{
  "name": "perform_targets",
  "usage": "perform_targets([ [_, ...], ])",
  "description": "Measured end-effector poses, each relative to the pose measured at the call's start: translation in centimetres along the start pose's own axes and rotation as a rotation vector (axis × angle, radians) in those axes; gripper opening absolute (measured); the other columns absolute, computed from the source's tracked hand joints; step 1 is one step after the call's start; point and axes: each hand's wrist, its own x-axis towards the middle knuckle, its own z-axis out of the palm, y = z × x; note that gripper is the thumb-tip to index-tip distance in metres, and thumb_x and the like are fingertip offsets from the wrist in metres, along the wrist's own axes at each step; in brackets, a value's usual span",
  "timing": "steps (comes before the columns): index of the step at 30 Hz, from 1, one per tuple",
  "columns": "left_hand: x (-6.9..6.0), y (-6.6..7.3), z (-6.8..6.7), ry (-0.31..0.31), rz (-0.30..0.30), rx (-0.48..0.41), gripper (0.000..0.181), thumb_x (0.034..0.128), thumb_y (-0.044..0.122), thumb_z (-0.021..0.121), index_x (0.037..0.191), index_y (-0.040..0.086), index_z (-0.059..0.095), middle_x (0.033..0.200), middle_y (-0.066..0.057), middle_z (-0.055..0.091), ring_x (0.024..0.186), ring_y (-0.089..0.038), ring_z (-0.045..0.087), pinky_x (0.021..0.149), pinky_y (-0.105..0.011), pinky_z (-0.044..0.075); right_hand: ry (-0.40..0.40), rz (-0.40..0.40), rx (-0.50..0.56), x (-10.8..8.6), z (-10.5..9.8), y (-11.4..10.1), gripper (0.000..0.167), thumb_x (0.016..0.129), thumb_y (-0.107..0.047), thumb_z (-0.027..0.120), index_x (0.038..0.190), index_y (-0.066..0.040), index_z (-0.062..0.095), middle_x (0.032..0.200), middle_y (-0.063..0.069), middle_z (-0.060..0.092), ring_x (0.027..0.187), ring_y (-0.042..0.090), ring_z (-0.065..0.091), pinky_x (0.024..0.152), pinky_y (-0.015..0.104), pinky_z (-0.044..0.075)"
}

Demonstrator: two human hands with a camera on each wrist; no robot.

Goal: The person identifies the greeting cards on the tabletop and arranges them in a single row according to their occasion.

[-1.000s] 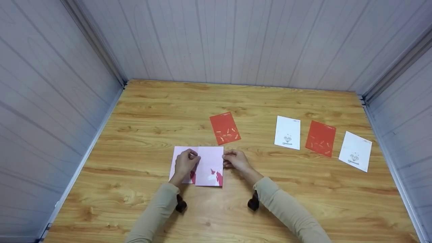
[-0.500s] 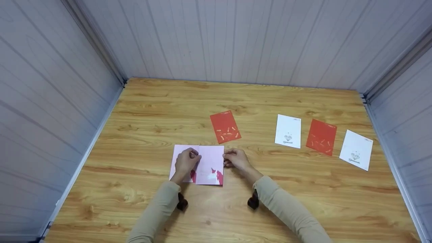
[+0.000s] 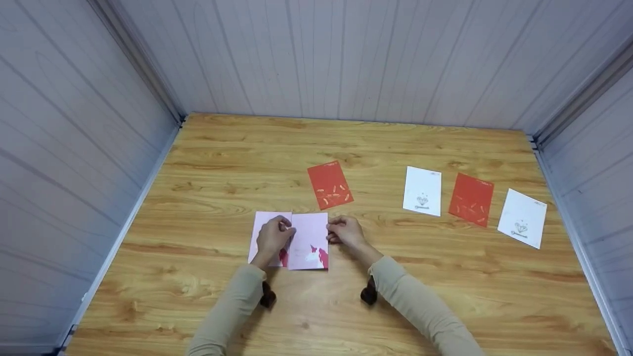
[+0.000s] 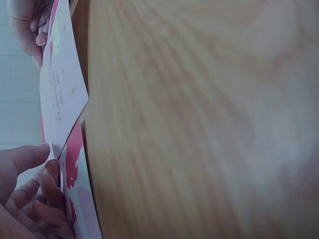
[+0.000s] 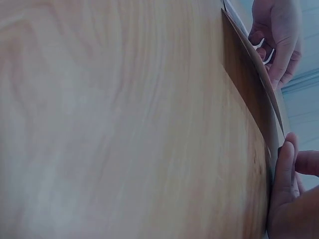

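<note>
Left hand [image 3: 273, 236] and right hand [image 3: 349, 233], grips closed, pinch opposite edges of a pink card [image 3: 308, 241]; a second card [image 3: 260, 220] lies beneath the left.

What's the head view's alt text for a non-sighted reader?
A person's left hand and right hand pinch opposite edges of a pink rectangular unicorn-print card, beside another pink rectangular card partly covered by the left hand. Farther back on the wood-grain table lies a red rectangular card; to the right, two white rectangular cards flank a second red card.
</note>
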Motion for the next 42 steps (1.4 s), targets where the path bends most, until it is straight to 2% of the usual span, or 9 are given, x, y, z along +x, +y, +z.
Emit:
perform_targets([
  [8, 0.09, 0.21, 0.03, 0.023, 0.046, 0.08, 0.016, 0.075, 0.021, 0.067, 0.083, 0.012, 0.057, 0.063, 0.003, 0.05, 0.053, -0.014, 0.045, 0.048, -0.03, 0.033, -0.004, -0.023, -0.053, 0.09, 0.03, 0.04, 0.016, 0.08, 0.002, 0.059, 0.094, 0.008, 0.057, 0.071, 0.01, 0.06, 0.051, 0.014, 0.058, 0.048, 0.025, 0.048],
  [13, 0.18, 0.38, 0.0, 0.023, 0.053, 0.115, 0.018, 0.0755, 0.023, 0.067, 0.082, 0.012, 0.055, 0.061, 0.003, 0.049, 0.051, -0.014, 0.045, 0.046, -0.03, 0.033, -0.011, -0.045, -0.104, 0.11, 0.0, 0.08, 0.014, 0.08, 0.001, 0.059, 0.092, 0.007, 0.057, 0.07, 0.01, 0.06, 0.051, 0.014, 0.058, 0.049, 0.025, 0.048],
  [19, 0.28, 0.57, -0.05, 0.016, 0.03, 0.121, 0.019, 0.0767, 0.025, 0.067, 0.081, 0.011, 0.055, 0.062, 0.002, 0.05, 0.051, -0.015, 0.045, 0.046, -0.029, 0.033, -0.01, -0.055, -0.143, 0.11, 0.01, 0.04, 0.014, 0.079, 0.001, 0.06, 0.092, 0.007, 0.057, 0.07, 0.01, 0.06, 0.051, 0.014, 0.057, 0.048, 0.025, 0.048],
  [33, 0.22, 0.77, -0.16, 0.01, 0.027, 0.103, 0.017, 0.0776, 0.023, 0.066, 0.08, 0.011, 0.055, 0.061, 0.001, 0.048, 0.05, -0.015, 0.043, 0.045, -0.029, 0.031, -0.009, -0.063, -0.211, 0.06, -0.19, -0.24, 0.014, 0.08, 0.002, 0.059, 0.092, 0.007, 0.057, 0.07, 0.01, 0.06, 0.052, 0.014, 0.058, 0.049, 0.026, 0.048],
  [36, 0.22, 0.74, -0.19, 0.014, 0.031, 0.103, 0.017, 0.0772, 0.023, 0.066, 0.079, 0.01, 0.054, 0.061, 0.0, 0.048, 0.051, -0.016, 0.043, 0.045, -0.029, 0.031, -0.001, -0.064, -0.206, 0.09, -0.36, -0.27, 0.013, 0.08, 0.002, 0.059, 0.092, 0.007, 0.058, 0.069, 0.011, 0.06, 0.052, 0.014, 0.058, 0.049, 0.026, 0.048],
  [42, 0.28, 0.59, -0.26, 0.017, 0.05, 0.11, 0.017, 0.0769, 0.023, 0.066, 0.079, 0.01, 0.055, 0.064, 0.001, 0.05, 0.053, -0.015, 0.045, 0.046, -0.029, 0.032, -0.007, -0.026, -0.133, 0.35, -0.81, -0.19, 0.015, 0.08, 0.003, 0.059, 0.094, 0.007, 0.057, 0.07, 0.012, 0.06, 0.053, 0.015, 0.058, 0.05, 0.026, 0.049],
])
